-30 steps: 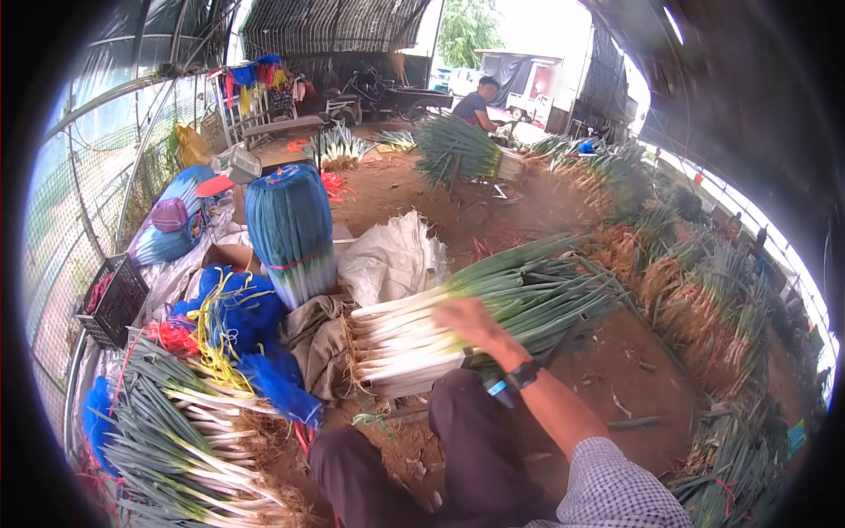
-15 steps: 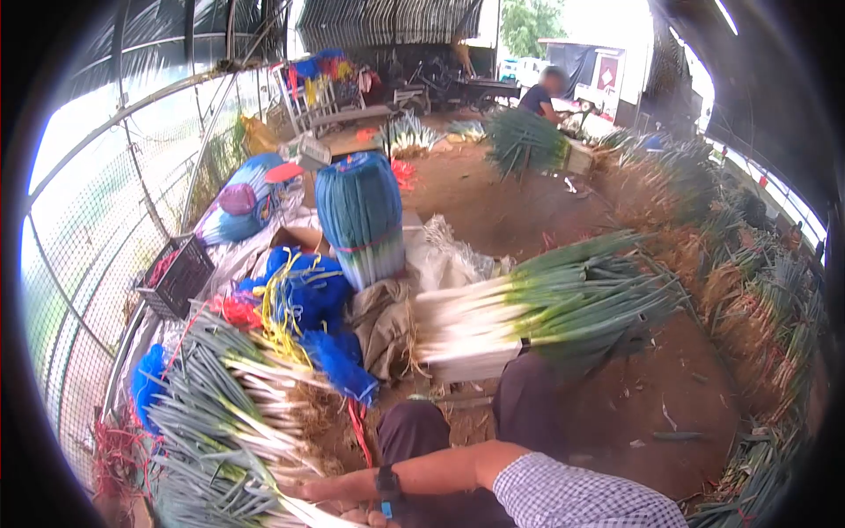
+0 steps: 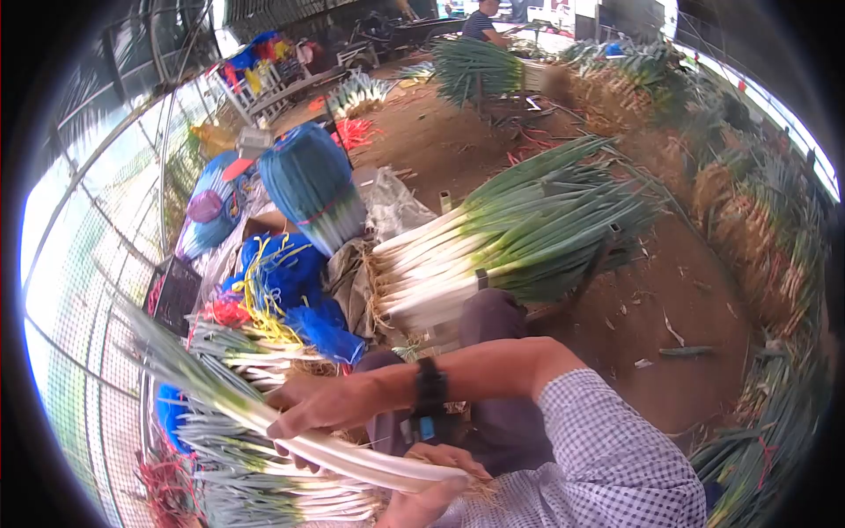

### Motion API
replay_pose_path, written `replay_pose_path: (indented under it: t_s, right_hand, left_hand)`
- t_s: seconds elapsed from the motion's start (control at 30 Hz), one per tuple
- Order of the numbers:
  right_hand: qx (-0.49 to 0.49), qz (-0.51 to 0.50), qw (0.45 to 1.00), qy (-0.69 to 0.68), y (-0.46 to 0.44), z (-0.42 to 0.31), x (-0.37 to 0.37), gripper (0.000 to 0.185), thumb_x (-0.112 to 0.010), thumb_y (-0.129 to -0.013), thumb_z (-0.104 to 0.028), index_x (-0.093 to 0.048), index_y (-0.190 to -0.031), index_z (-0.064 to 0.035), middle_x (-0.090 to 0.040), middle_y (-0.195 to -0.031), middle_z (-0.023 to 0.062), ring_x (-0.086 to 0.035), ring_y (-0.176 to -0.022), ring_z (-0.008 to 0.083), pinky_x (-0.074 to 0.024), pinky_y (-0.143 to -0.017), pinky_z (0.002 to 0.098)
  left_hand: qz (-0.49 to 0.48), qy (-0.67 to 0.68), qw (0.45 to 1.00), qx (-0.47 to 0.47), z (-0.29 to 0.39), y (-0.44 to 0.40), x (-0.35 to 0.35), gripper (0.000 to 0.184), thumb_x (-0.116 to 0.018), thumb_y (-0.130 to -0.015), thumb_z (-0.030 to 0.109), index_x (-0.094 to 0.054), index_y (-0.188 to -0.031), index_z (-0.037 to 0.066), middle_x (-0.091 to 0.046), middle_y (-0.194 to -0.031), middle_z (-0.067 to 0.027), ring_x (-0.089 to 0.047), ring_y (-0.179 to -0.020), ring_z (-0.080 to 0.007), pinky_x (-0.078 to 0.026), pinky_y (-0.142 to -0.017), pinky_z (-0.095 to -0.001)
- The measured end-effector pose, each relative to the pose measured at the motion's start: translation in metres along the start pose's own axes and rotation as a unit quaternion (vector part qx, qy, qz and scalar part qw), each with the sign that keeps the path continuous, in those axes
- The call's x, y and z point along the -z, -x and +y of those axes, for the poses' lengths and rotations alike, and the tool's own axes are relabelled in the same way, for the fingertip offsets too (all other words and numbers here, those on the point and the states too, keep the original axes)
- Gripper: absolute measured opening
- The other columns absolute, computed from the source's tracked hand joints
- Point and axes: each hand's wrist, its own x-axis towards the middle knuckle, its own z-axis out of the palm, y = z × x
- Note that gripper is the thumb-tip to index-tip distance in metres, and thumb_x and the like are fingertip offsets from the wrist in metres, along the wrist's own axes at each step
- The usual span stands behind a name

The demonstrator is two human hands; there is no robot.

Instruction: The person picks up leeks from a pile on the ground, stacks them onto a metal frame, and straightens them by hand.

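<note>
My right hand (image 3: 321, 409), on the arm with a dark wristwatch (image 3: 429, 387), is wrapped round the white stems of a few long green onions (image 3: 370, 459). Near their root end, my left hand (image 3: 427, 493) grips the same stems low in front of my body. Their green leaves point up and left, blurred by motion. Below and beyond them lies a heap of loose green onions (image 3: 238, 475). Ahead of my knees, a thick pile of green onions (image 3: 502, 238) rests on a low stand, white ends to the left.
Blue netting and yellow ties (image 3: 286, 282) lie left of the stand. Behind stands a blue-wrapped bundle (image 3: 308, 185). A black crate (image 3: 176, 295) is by the mesh wall. Onions line the right side (image 3: 748, 220). A person (image 3: 482, 26) works at the back.
My right hand has risen from the heap with a few green onions, and my left hand now grips their root end. The view has tilted down and turned.
</note>
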Motion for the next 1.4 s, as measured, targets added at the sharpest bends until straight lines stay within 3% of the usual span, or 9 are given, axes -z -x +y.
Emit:
replay_pose_path:
  t_s: [0.13, 0.3, 0.6, 0.83, 0.9, 0.97, 1.13, 1.23, 1.4]
  right_hand:
    - [0.213, 0.013, 0.977, 0.004, 0.065, -0.056, 0.014, 0.062, -0.075, -0.092, -0.026, -0.045, -0.135, 0.0078, -0.067, -0.110, 0.0171, -0.071, -0.091, 0.0228, -0.0630, -0.074, 0.0372]
    - [0.298, 0.245, 0.922, 0.037, 0.149, -0.127, 0.034, 0.052, -0.076, -0.089, -0.013, -0.050, -0.130, 0.0073, -0.069, -0.098, 0.0177, -0.073, -0.078, 0.0283, -0.0638, -0.071, 0.0430]
    - [0.451, 0.404, 0.785, -0.132, 0.234, -0.090, 0.229, 0.029, -0.068, -0.095, -0.005, -0.057, -0.122, -0.0056, -0.067, -0.114, 0.0134, -0.066, -0.111, 0.0284, -0.0534, -0.102, 0.0475]
    - [0.259, 0.509, 0.807, -0.150, 0.229, -0.044, 0.295, 0.030, -0.065, -0.101, -0.024, -0.060, -0.115, 0.0016, -0.067, -0.114, 0.0137, -0.068, -0.104, 0.0224, -0.0561, -0.098, 0.0405]
    - [0.075, 0.556, 0.828, 0.002, 0.240, -0.029, 0.294, 0.048, -0.068, -0.098, -0.031, -0.058, -0.122, 0.0098, -0.069, -0.106, 0.0168, -0.071, -0.091, 0.0219, -0.0598, -0.087, 0.0391]
    - [-0.097, 0.486, 0.694, 0.522, 0.258, -0.040, 0.267, 0.044, -0.077, -0.090, -0.023, -0.064, -0.124, -0.0006, -0.072, -0.112, 0.0162, -0.071, -0.101, 0.0250, -0.0594, -0.087, 0.0336]
    - [-0.064, 0.528, 0.485, 0.695, 0.291, -0.109, 0.280, 0.065, -0.084, -0.078, -0.023, -0.058, -0.133, -0.0008, -0.059, -0.135, 0.0217, -0.053, -0.130, 0.0356, -0.0424, -0.111, 0.0451]
    - [-0.118, 0.422, 0.427, 0.791, 0.295, -0.124, 0.319, 0.069, -0.085, -0.074, -0.027, -0.057, -0.132, -0.0004, -0.056, -0.137, 0.0198, -0.046, -0.134, 0.0356, -0.0378, -0.114, 0.0443]
    - [-0.226, 0.331, 0.478, 0.782, 0.290, -0.108, 0.369, 0.063, -0.083, -0.072, -0.030, -0.060, -0.123, -0.0004, -0.060, -0.122, 0.0164, -0.049, -0.123, 0.0355, -0.0395, -0.108, 0.0445]
  left_hand:
    - [-0.094, -0.205, 0.974, 0.032, 0.021, -0.037, -0.011, 0.028, -0.072, -0.093, 0.015, -0.057, -0.113, 0.003, -0.066, -0.100, -0.0119, -0.069, -0.088, -0.0236, -0.061, -0.076, -0.0389]
    - [-0.189, -0.390, 0.890, 0.142, 0.070, -0.115, 0.027, 0.037, -0.076, -0.090, 0.016, -0.061, -0.121, 0.001, -0.069, -0.103, -0.0092, -0.068, -0.095, -0.0213, -0.056, -0.082, -0.0326]
    - [0.061, -0.130, 0.990, -0.015, 0.102, -0.309, 0.108, 0.044, -0.055, -0.104, 0.041, -0.059, -0.124, 0.002, -0.069, -0.090, -0.0091, -0.065, -0.061, -0.0185, -0.055, -0.051, -0.0314]
    - [0.095, -0.067, 0.992, 0.052, 0.091, -0.389, 0.180, 0.046, -0.053, -0.104, 0.030, -0.056, -0.132, -0.006, -0.070, -0.113, -0.0197, -0.074, -0.084, -0.0252, -0.061, -0.060, -0.0284]
    - [0.105, -0.078, 0.988, 0.083, 0.085, -0.401, 0.239, 0.044, -0.052, -0.104, 0.029, -0.056, -0.133, -0.003, -0.070, -0.113, -0.0196, -0.073, -0.083, -0.0252, -0.056, -0.055, -0.0284]
    - [0.153, -0.063, 0.983, 0.081, 0.092, -0.402, 0.235, 0.030, -0.061, -0.101, 0.025, -0.065, -0.118, 0.001, -0.071, -0.091, -0.0087, -0.064, -0.064, -0.0155, -0.046, -0.044, -0.0262]
    - [0.191, -0.076, 0.975, 0.088, 0.100, -0.412, 0.238, 0.028, -0.062, -0.100, 0.027, -0.067, -0.114, 0.003, -0.071, -0.093, -0.0079, -0.065, -0.066, -0.0148, -0.049, -0.047, -0.0259]
    - [0.177, -0.083, 0.978, 0.076, 0.094, -0.415, 0.252, 0.025, -0.062, -0.098, 0.025, -0.067, -0.110, 0.003, -0.069, -0.091, -0.0067, -0.064, -0.067, -0.0148, -0.049, -0.048, -0.0275]
    - [0.233, -0.108, 0.964, 0.069, 0.108, -0.417, 0.261, 0.024, -0.062, -0.094, 0.023, -0.067, -0.106, 0.003, -0.067, -0.089, -0.0063, -0.063, -0.067, -0.0164, -0.050, -0.049, -0.0291]
